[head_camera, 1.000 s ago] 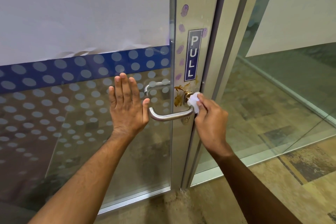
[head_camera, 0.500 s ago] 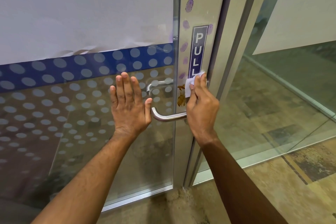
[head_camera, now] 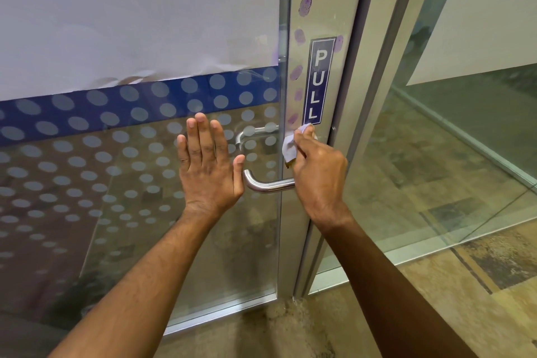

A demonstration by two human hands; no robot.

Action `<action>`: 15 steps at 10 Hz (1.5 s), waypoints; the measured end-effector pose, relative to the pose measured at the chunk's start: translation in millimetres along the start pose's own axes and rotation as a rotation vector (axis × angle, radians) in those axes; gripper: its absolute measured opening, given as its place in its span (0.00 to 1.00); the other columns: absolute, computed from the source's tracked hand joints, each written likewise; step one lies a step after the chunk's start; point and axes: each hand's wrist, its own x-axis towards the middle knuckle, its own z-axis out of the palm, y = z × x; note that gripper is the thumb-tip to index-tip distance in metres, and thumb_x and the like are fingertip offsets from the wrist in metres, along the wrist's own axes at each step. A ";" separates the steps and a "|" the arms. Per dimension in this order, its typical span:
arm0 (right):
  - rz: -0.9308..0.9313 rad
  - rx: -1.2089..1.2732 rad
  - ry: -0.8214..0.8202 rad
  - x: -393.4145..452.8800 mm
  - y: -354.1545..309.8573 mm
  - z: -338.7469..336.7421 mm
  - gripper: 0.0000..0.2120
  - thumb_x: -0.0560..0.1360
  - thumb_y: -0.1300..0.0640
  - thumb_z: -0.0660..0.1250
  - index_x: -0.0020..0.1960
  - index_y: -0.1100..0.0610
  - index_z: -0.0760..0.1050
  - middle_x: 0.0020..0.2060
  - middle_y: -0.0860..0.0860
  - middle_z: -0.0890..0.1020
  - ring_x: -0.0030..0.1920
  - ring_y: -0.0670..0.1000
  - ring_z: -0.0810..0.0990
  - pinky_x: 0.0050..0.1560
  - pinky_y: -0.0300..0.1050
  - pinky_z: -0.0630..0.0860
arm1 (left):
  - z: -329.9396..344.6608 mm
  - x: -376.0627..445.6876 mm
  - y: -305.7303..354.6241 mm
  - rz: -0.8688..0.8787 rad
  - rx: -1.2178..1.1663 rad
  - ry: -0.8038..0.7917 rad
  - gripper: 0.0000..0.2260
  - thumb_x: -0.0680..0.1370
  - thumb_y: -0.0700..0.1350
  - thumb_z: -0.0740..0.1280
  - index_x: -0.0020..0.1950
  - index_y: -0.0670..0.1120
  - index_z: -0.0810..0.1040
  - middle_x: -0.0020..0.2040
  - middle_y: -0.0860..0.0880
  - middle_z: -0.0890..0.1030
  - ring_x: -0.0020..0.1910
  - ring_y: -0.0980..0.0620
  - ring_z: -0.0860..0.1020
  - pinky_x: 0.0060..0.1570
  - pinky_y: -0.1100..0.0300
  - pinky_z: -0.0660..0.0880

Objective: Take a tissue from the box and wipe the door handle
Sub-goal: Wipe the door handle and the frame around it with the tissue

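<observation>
Wiping is underway: the right hand pinches a tissue just above the door handle; left hand flat-fingered beside it; the lever looks unwiped.

The right hand covers the inner end of the handle, so where the lever meets the door frame cannot be seen. Most of the tissue is tucked under the fingers; only a crumpled edge shows, with a brownish bit at its lower tip too small to identify. The lowest part of the PULL sign sits behind the tissue. A second handle behind the glass is blurred by frosted dots. Both forearms are cut off by the bottom edge.
</observation>
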 end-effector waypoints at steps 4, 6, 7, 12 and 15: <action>-0.172 -0.044 0.002 -0.5 3.7 1.5 0.17 0.68 0.65 0.77 0.55 0.65 0.81 0.47 0.60 0.85 0.48 0.59 0.84 0.51 0.52 0.79 | -0.8 -0.1 0.2 -0.004 -0.002 -0.005 0.42 0.80 0.57 0.58 0.78 0.44 0.30 0.77 0.46 0.26 0.78 0.48 0.29 0.76 0.51 0.30; -0.154 -0.062 -0.133 -1.8 2.3 -0.8 0.13 0.66 0.65 0.78 0.50 0.64 0.83 0.42 0.58 0.85 0.41 0.57 0.84 0.45 0.52 0.83 | -0.7 -0.1 -1.1 -0.005 -0.002 -0.016 0.43 0.80 0.57 0.59 0.78 0.44 0.30 0.77 0.46 0.26 0.78 0.47 0.29 0.76 0.50 0.30; -0.131 -0.029 -0.059 4.7 -1.5 -2.3 0.14 0.65 0.66 0.79 0.49 0.64 0.83 0.40 0.58 0.85 0.40 0.56 0.84 0.44 0.51 0.82 | 0.0 -0.9 -0.5 -0.003 -0.001 -0.005 0.43 0.80 0.56 0.59 0.78 0.44 0.30 0.78 0.46 0.27 0.78 0.47 0.30 0.76 0.50 0.30; -0.186 -0.050 -0.138 0.5 8.9 -4.1 0.09 0.70 0.63 0.75 0.49 0.62 0.83 0.40 0.56 0.84 0.42 0.55 0.82 0.42 0.53 0.82 | -2.2 0.3 0.1 -0.001 -0.005 -0.014 0.43 0.80 0.57 0.59 0.78 0.44 0.29 0.77 0.46 0.25 0.77 0.47 0.29 0.76 0.51 0.30; 0.233 0.119 0.120 14.6 28.2 -7.1 0.06 0.74 0.64 0.70 0.50 0.61 0.84 0.41 0.54 0.85 0.40 0.49 0.82 0.43 0.38 0.77 | -2.8 1.1 -1.0 0.000 -0.010 -0.014 0.43 0.80 0.56 0.58 0.78 0.44 0.29 0.77 0.46 0.25 0.77 0.47 0.28 0.76 0.51 0.29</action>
